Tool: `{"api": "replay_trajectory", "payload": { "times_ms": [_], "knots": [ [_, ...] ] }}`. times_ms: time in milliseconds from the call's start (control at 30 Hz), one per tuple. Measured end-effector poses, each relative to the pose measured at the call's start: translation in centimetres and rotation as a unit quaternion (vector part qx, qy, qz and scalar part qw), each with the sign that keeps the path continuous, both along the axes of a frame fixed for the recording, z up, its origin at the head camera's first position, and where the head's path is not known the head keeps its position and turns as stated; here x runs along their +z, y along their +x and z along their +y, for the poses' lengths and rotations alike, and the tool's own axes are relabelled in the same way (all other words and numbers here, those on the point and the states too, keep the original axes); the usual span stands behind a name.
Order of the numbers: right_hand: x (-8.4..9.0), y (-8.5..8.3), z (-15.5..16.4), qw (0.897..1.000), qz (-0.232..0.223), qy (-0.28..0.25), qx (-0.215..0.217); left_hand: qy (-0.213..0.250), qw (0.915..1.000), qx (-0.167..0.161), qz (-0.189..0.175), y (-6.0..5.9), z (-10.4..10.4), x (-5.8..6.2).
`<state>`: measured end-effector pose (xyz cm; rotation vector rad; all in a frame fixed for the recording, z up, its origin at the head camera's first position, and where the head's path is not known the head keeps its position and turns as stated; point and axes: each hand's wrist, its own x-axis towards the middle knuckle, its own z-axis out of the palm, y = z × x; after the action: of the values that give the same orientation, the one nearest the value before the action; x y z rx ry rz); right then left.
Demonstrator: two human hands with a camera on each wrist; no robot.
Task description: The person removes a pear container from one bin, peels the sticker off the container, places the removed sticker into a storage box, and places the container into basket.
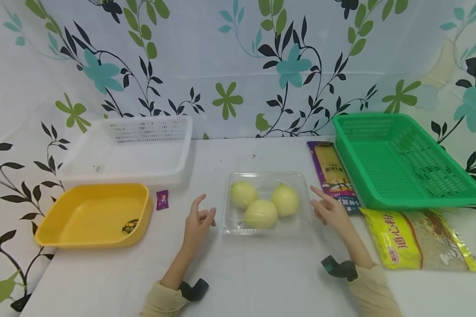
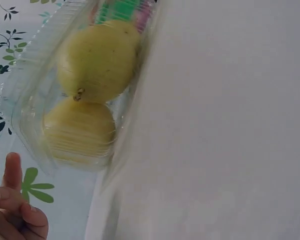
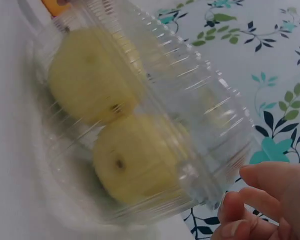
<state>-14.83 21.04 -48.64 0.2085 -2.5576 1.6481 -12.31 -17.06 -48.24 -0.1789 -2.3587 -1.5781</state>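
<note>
A clear plastic clamshell box (image 1: 230,220) lies in the middle of the white table with three pale yellow pears (image 1: 262,213) inside. My left hand (image 1: 203,212) hovers just left of the box, index finger raised and the other fingers loosely curled, holding nothing. My right hand (image 1: 320,203) is just right of the box, index finger pointing toward it, also holding nothing. The left wrist view shows the box (image 2: 29,85), two pears (image 2: 97,62) and my fingers (image 2: 12,197) beside it. In the right wrist view the box (image 3: 215,125) and pears (image 3: 134,160) lie close to my fingertips (image 3: 262,177).
A white basket (image 1: 143,127) stands at the back left and a yellow tray (image 1: 95,240) in front of it, with a small purple packet (image 1: 162,199) beside the tray. A green basket (image 1: 404,163), a purple noodle pack (image 1: 333,174) and a yellow pasta bag (image 1: 416,240) lie to the right.
</note>
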Motion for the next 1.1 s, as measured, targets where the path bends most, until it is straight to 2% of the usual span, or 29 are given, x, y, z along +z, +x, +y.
{"api": "replay_trajectory", "payload": {
  "times_ms": [100, 267, 467, 633, 733, 833, 967, 1100],
  "knots": [
    [0.7, 0.7, -0.4, 1.000, -0.022, 0.001, 0.001, 0.015, 0.9994, -0.032, -0.006, 1.1, 1.0, 0.8],
    [3.0, 1.9, -1.5, 0.998, -0.064, 0.000, 0.006, 0.019, 0.9967, -0.078, -0.014, 2.6, 1.5, 2.8],
    [5.0, 2.9, -2.2, 0.993, -0.114, 0.006, 0.024, 0.013, 0.9936, -0.108, -0.031, 3.0, 1.8, 3.2],
    [5.3, 3.1, -2.0, 0.986, -0.150, -0.018, 0.073, 0.004, 0.9946, -0.103, -0.013, 2.9, 1.5, 3.5],
    [5.3, 3.2, -1.6, 0.979, -0.176, -0.030, 0.103, 0.007, 0.9945, -0.104, -0.013, 2.9, 1.4, 3.6],
    [5.5, 3.4, -1.1, 0.966, -0.209, -0.032, 0.148, 0.014, 0.9921, -0.121, -0.028, 2.9, 1.3, 3.7],
    [5.8, 3.7, -0.6, 0.944, -0.243, -0.042, 0.218, 0.020, 0.9875, -0.145, -0.058, 3.2, 1.4, 4.4],
    [6.1, 4.1, -0.6, 0.929, -0.254, -0.075, 0.258, 0.037, 0.9805, -0.161, -0.106, 3.7, 1.7, 5.4]
  ]
}}
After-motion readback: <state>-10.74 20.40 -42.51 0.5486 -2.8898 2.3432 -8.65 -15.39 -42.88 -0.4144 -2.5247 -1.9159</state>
